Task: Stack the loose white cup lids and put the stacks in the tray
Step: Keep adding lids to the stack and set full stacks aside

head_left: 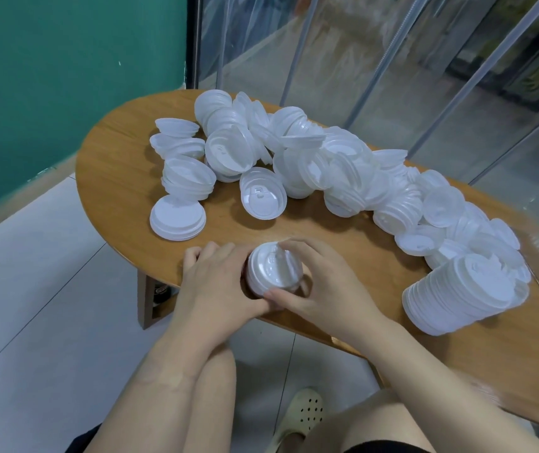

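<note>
A short stack of white lids (273,273) is clasped at the near table edge (376,325) by the left hand (216,286) and right hand (323,289), fingers curled around it, seemingly for alignment.

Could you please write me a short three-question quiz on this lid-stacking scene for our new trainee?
1. True or false: both hands grip the small stack of lids at the near table edge.
2. Where does the tall leaning stack lie: A) to the person's right, B) to the left, C) on the floor?
3. What is the table made of?

Key: 1. True: left hand and right hand curl round it. 2. A. 3. Wood.
</note>
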A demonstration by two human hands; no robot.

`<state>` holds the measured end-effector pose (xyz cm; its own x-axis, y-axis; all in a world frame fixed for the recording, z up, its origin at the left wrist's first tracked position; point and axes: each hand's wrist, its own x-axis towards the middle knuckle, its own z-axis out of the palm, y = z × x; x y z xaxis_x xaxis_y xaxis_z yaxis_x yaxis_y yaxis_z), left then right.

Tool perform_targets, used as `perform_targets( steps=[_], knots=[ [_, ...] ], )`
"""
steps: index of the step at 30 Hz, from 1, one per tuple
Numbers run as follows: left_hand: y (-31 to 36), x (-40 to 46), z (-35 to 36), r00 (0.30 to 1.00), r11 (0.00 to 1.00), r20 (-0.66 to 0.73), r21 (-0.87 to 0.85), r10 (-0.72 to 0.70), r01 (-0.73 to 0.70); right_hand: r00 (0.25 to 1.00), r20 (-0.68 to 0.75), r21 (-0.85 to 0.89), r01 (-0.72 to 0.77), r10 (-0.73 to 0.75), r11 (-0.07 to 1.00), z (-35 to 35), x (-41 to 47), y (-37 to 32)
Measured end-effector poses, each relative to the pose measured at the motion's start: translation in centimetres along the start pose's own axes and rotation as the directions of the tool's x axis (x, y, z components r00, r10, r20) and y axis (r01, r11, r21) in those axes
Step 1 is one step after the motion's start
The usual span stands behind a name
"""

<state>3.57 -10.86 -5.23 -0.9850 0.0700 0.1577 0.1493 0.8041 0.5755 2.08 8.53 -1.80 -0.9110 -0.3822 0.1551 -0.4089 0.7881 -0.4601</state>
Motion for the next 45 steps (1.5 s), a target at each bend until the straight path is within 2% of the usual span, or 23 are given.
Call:
perform_targets(
  steps=[25,31,35,38,40,42,45],
  knots=[
    [0.1,0.0,-0.2,1.000,1.000,0.016,0.008,-0.018,0.018,0.998,0.059,0.013,0.006,-0.007,1.000,0.1,0.7,0.1],
    [0.0,-0.1,-0.1,1.000,1.000,-0.001,0.003,0.006,-0.006,0.996,0.061,0.152,-0.070,0.061,0.986,0.8,0.1,1.4],
    [-0.1,0.0,0.2,1.000,1.000,-0.008,0.009,0.003,-0.003,0.997,0.043,0.202,-0.070,0.062,0.977,1.3,-0.2,1.8],
    [-0.1,0.0,0.2,1.000,1.000,-0.017,0.015,0.002,-0.002,0.991,0.110,0.229,-0.100,0.076,0.968,0.8,-0.2,2.0],
    [-0.1,0.0,0.2,1.000,1.000,-0.019,0.009,-0.008,0.008,0.986,0.122,0.275,-0.140,0.109,0.951,0.3,0.1,1.8],
    [-0.2,0.0,0.3,0.999,1.000,-0.035,-0.011,-0.013,0.013,0.981,0.027,0.334,-0.190,0.192,0.923,0.0,1.4,1.5],
    [-0.4,0.0,0.6,0.999,1.000,-0.050,-0.008,-0.020,0.020,0.925,-0.068,0.332,-0.332,0.373,0.883,-0.1,5.0,1.4]
  ],
)
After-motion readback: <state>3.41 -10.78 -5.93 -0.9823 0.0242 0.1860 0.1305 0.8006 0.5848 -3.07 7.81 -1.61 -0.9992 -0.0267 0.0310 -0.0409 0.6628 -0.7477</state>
